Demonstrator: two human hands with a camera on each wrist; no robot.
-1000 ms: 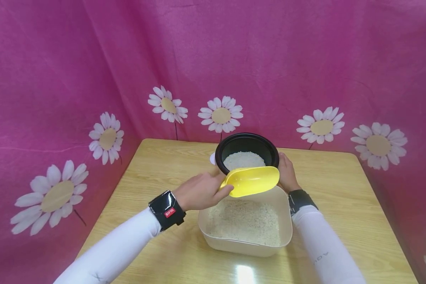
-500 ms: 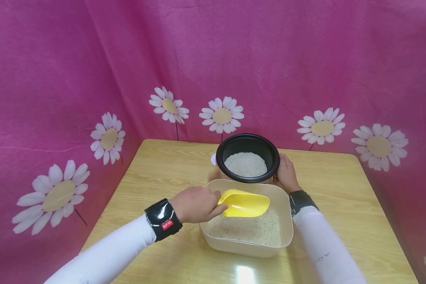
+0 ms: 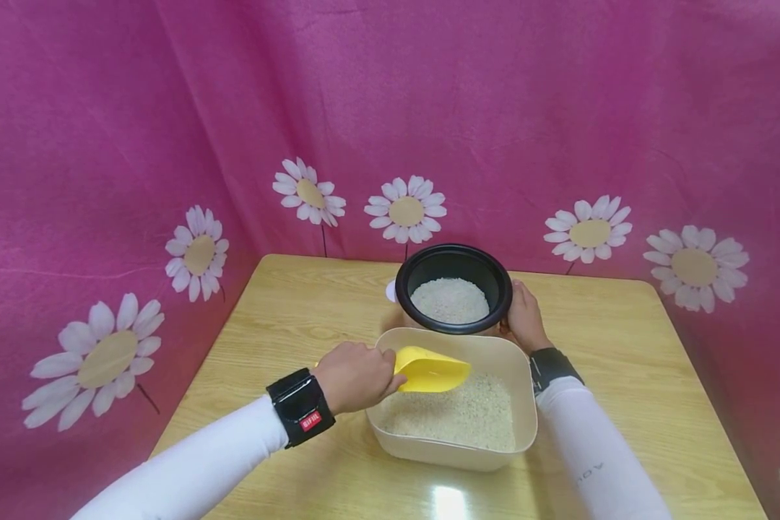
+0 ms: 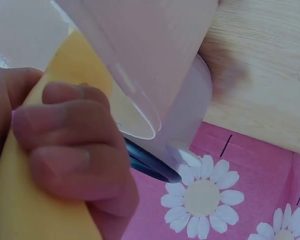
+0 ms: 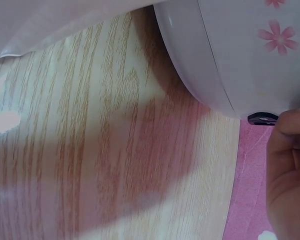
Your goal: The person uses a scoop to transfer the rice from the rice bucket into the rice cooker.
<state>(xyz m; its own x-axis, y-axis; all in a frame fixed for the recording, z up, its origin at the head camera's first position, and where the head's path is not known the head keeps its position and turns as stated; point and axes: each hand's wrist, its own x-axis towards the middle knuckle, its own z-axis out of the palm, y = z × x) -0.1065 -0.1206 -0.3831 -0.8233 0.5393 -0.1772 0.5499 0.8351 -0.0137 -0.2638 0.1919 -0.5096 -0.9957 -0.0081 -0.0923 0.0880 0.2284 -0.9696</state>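
My left hand [image 3: 356, 377] grips the handle of a yellow scoop [image 3: 432, 370], its curled fingers clear in the left wrist view. The scoop hangs tilted over a cream bin [image 3: 442, 455] with rice [image 3: 477, 415] spread across its bottom. Just behind the bin stands a rice cooker [image 5: 230, 55], pale with pink flowers in the right wrist view. Its black inner pot [image 3: 455, 253] has white rice [image 3: 451, 300] in it. At the cooker's right side, my right hand [image 3: 526, 318] holds on with bent fingers; what they hold there is partly hidden.
Bin and cooker stand close together on a wooden table [image 3: 312, 303]. A pink curtain [image 3: 494, 108] with white daisies hangs behind the table and along its sides. A pale tab [image 3: 391, 291] sticks out at the cooker's left.
My left hand brought the scoop down from the pot's near rim to over the bin, then turned it and drew it slightly left. My right hand stays at the cooker.
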